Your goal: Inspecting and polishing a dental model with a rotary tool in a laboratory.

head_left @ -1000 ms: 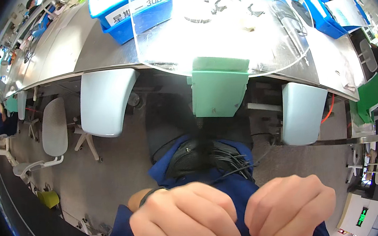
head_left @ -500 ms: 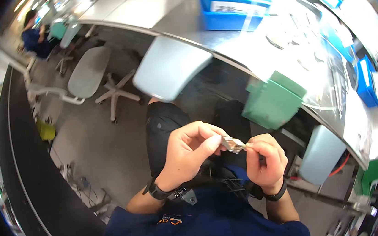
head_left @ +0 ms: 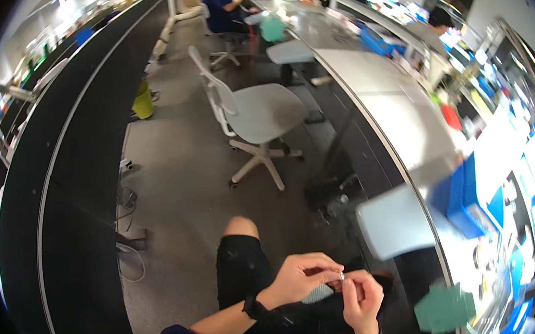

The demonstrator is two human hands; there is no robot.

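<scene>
My left hand (head_left: 302,277) and my right hand (head_left: 363,297) meet above my lap at the lower middle of the head view. Between their fingertips is a small crumpled piece of silvery foil (head_left: 342,277), mostly hidden now. The fingers of both hands are closed in a pinch on it, one hand at each end. A black band circles each wrist. My black-clad knee (head_left: 241,261) lies beyond the left forearm.
To the right runs a long workbench (head_left: 377,126) bearing a blue bin (head_left: 469,194). A green bin (head_left: 444,308) hangs by its edge, near a pale stool seat (head_left: 394,222). Ahead stands a swivel chair (head_left: 268,111); a black partition (head_left: 78,167) lines the left. A seated person (head_left: 221,5) is farther off.
My view has swung left and up along the aisle, so the hands appear lower in the picture. The fingertips have come closer together, covering more of the foil.
</scene>
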